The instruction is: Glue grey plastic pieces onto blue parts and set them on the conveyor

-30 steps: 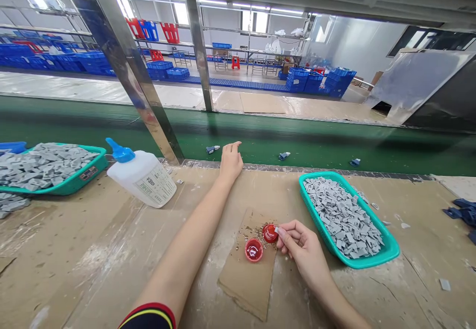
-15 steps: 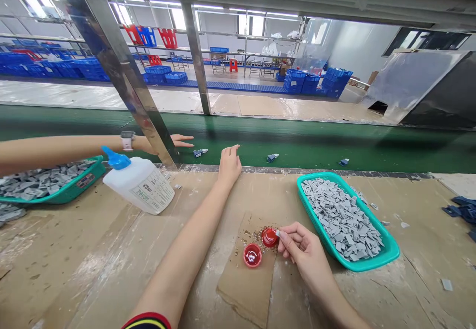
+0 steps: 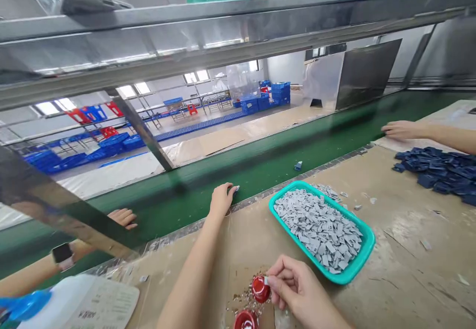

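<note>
Meanwhile, the right hand [image 3: 301, 289] is pinching a small grey tag [image 3: 265, 280] between thumb and fingers, touching it to a red cap [image 3: 260, 289] at bottom centre, with a second red cap [image 3: 245, 320] just below. The left hand [image 3: 222, 201] is resting half-open on the edge of the green conveyor belt [image 3: 178, 215], fingertips [image 3: 232, 190] beside a small piece [image 3: 237, 188]. A teal basket [image 3: 286, 193] of grey tags is sitting to the right. Someone else's hand [image 3: 403, 130] is lying near the navy pieces [image 3: 435, 174] at right.

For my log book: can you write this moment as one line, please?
Right hand: gray piece at red cap | Left hand: at green belt | Beside: teal basket
</note>
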`<action>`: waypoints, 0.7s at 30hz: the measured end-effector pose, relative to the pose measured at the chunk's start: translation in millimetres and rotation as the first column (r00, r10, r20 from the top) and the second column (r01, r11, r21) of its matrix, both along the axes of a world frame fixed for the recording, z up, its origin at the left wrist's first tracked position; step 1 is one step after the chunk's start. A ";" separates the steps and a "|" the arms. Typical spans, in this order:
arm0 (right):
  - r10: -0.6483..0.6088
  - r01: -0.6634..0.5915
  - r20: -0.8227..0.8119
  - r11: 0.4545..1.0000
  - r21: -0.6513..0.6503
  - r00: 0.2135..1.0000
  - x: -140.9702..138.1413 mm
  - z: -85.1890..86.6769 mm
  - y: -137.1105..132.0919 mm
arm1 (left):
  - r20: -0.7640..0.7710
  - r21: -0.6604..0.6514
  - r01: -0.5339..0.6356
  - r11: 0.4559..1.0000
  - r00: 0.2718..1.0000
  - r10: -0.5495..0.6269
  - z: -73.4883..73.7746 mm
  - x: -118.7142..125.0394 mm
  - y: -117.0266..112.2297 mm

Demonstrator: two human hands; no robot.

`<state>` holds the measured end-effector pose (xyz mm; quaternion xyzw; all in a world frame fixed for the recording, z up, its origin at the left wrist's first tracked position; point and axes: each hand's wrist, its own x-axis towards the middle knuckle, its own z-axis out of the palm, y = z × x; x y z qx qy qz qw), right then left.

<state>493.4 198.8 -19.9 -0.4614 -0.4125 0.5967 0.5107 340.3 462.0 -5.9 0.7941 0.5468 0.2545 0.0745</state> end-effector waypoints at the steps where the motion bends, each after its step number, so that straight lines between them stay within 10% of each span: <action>1: 0.001 -0.001 0.000 1.000 0.006 1.000 1.5 -0.2 0.3 | -0.003 -0.041 -0.004 0.999 1.000 0.004 0.8 2.8 5.2; 9: 0.019 -0.019 0.005 1.000 0.024 1.000 22.7 22.5 -8.5 | 0.146 -0.232 0.001 0.973 0.989 0.034 19.1 -20.7 -30.0; 14: 0.024 -0.023 -0.025 0.999 0.035 0.999 32.1 32.2 -12.3 | 0.422 -0.218 0.049 0.975 0.905 0.049 34.4 -31.7 -120.9; 21: 0.155 -0.152 -0.099 0.988 0.041 0.983 35.1 49.5 -23.4 | 0.743 -0.320 -0.082 0.944 0.597 0.304 42.5 -25.5 -267.5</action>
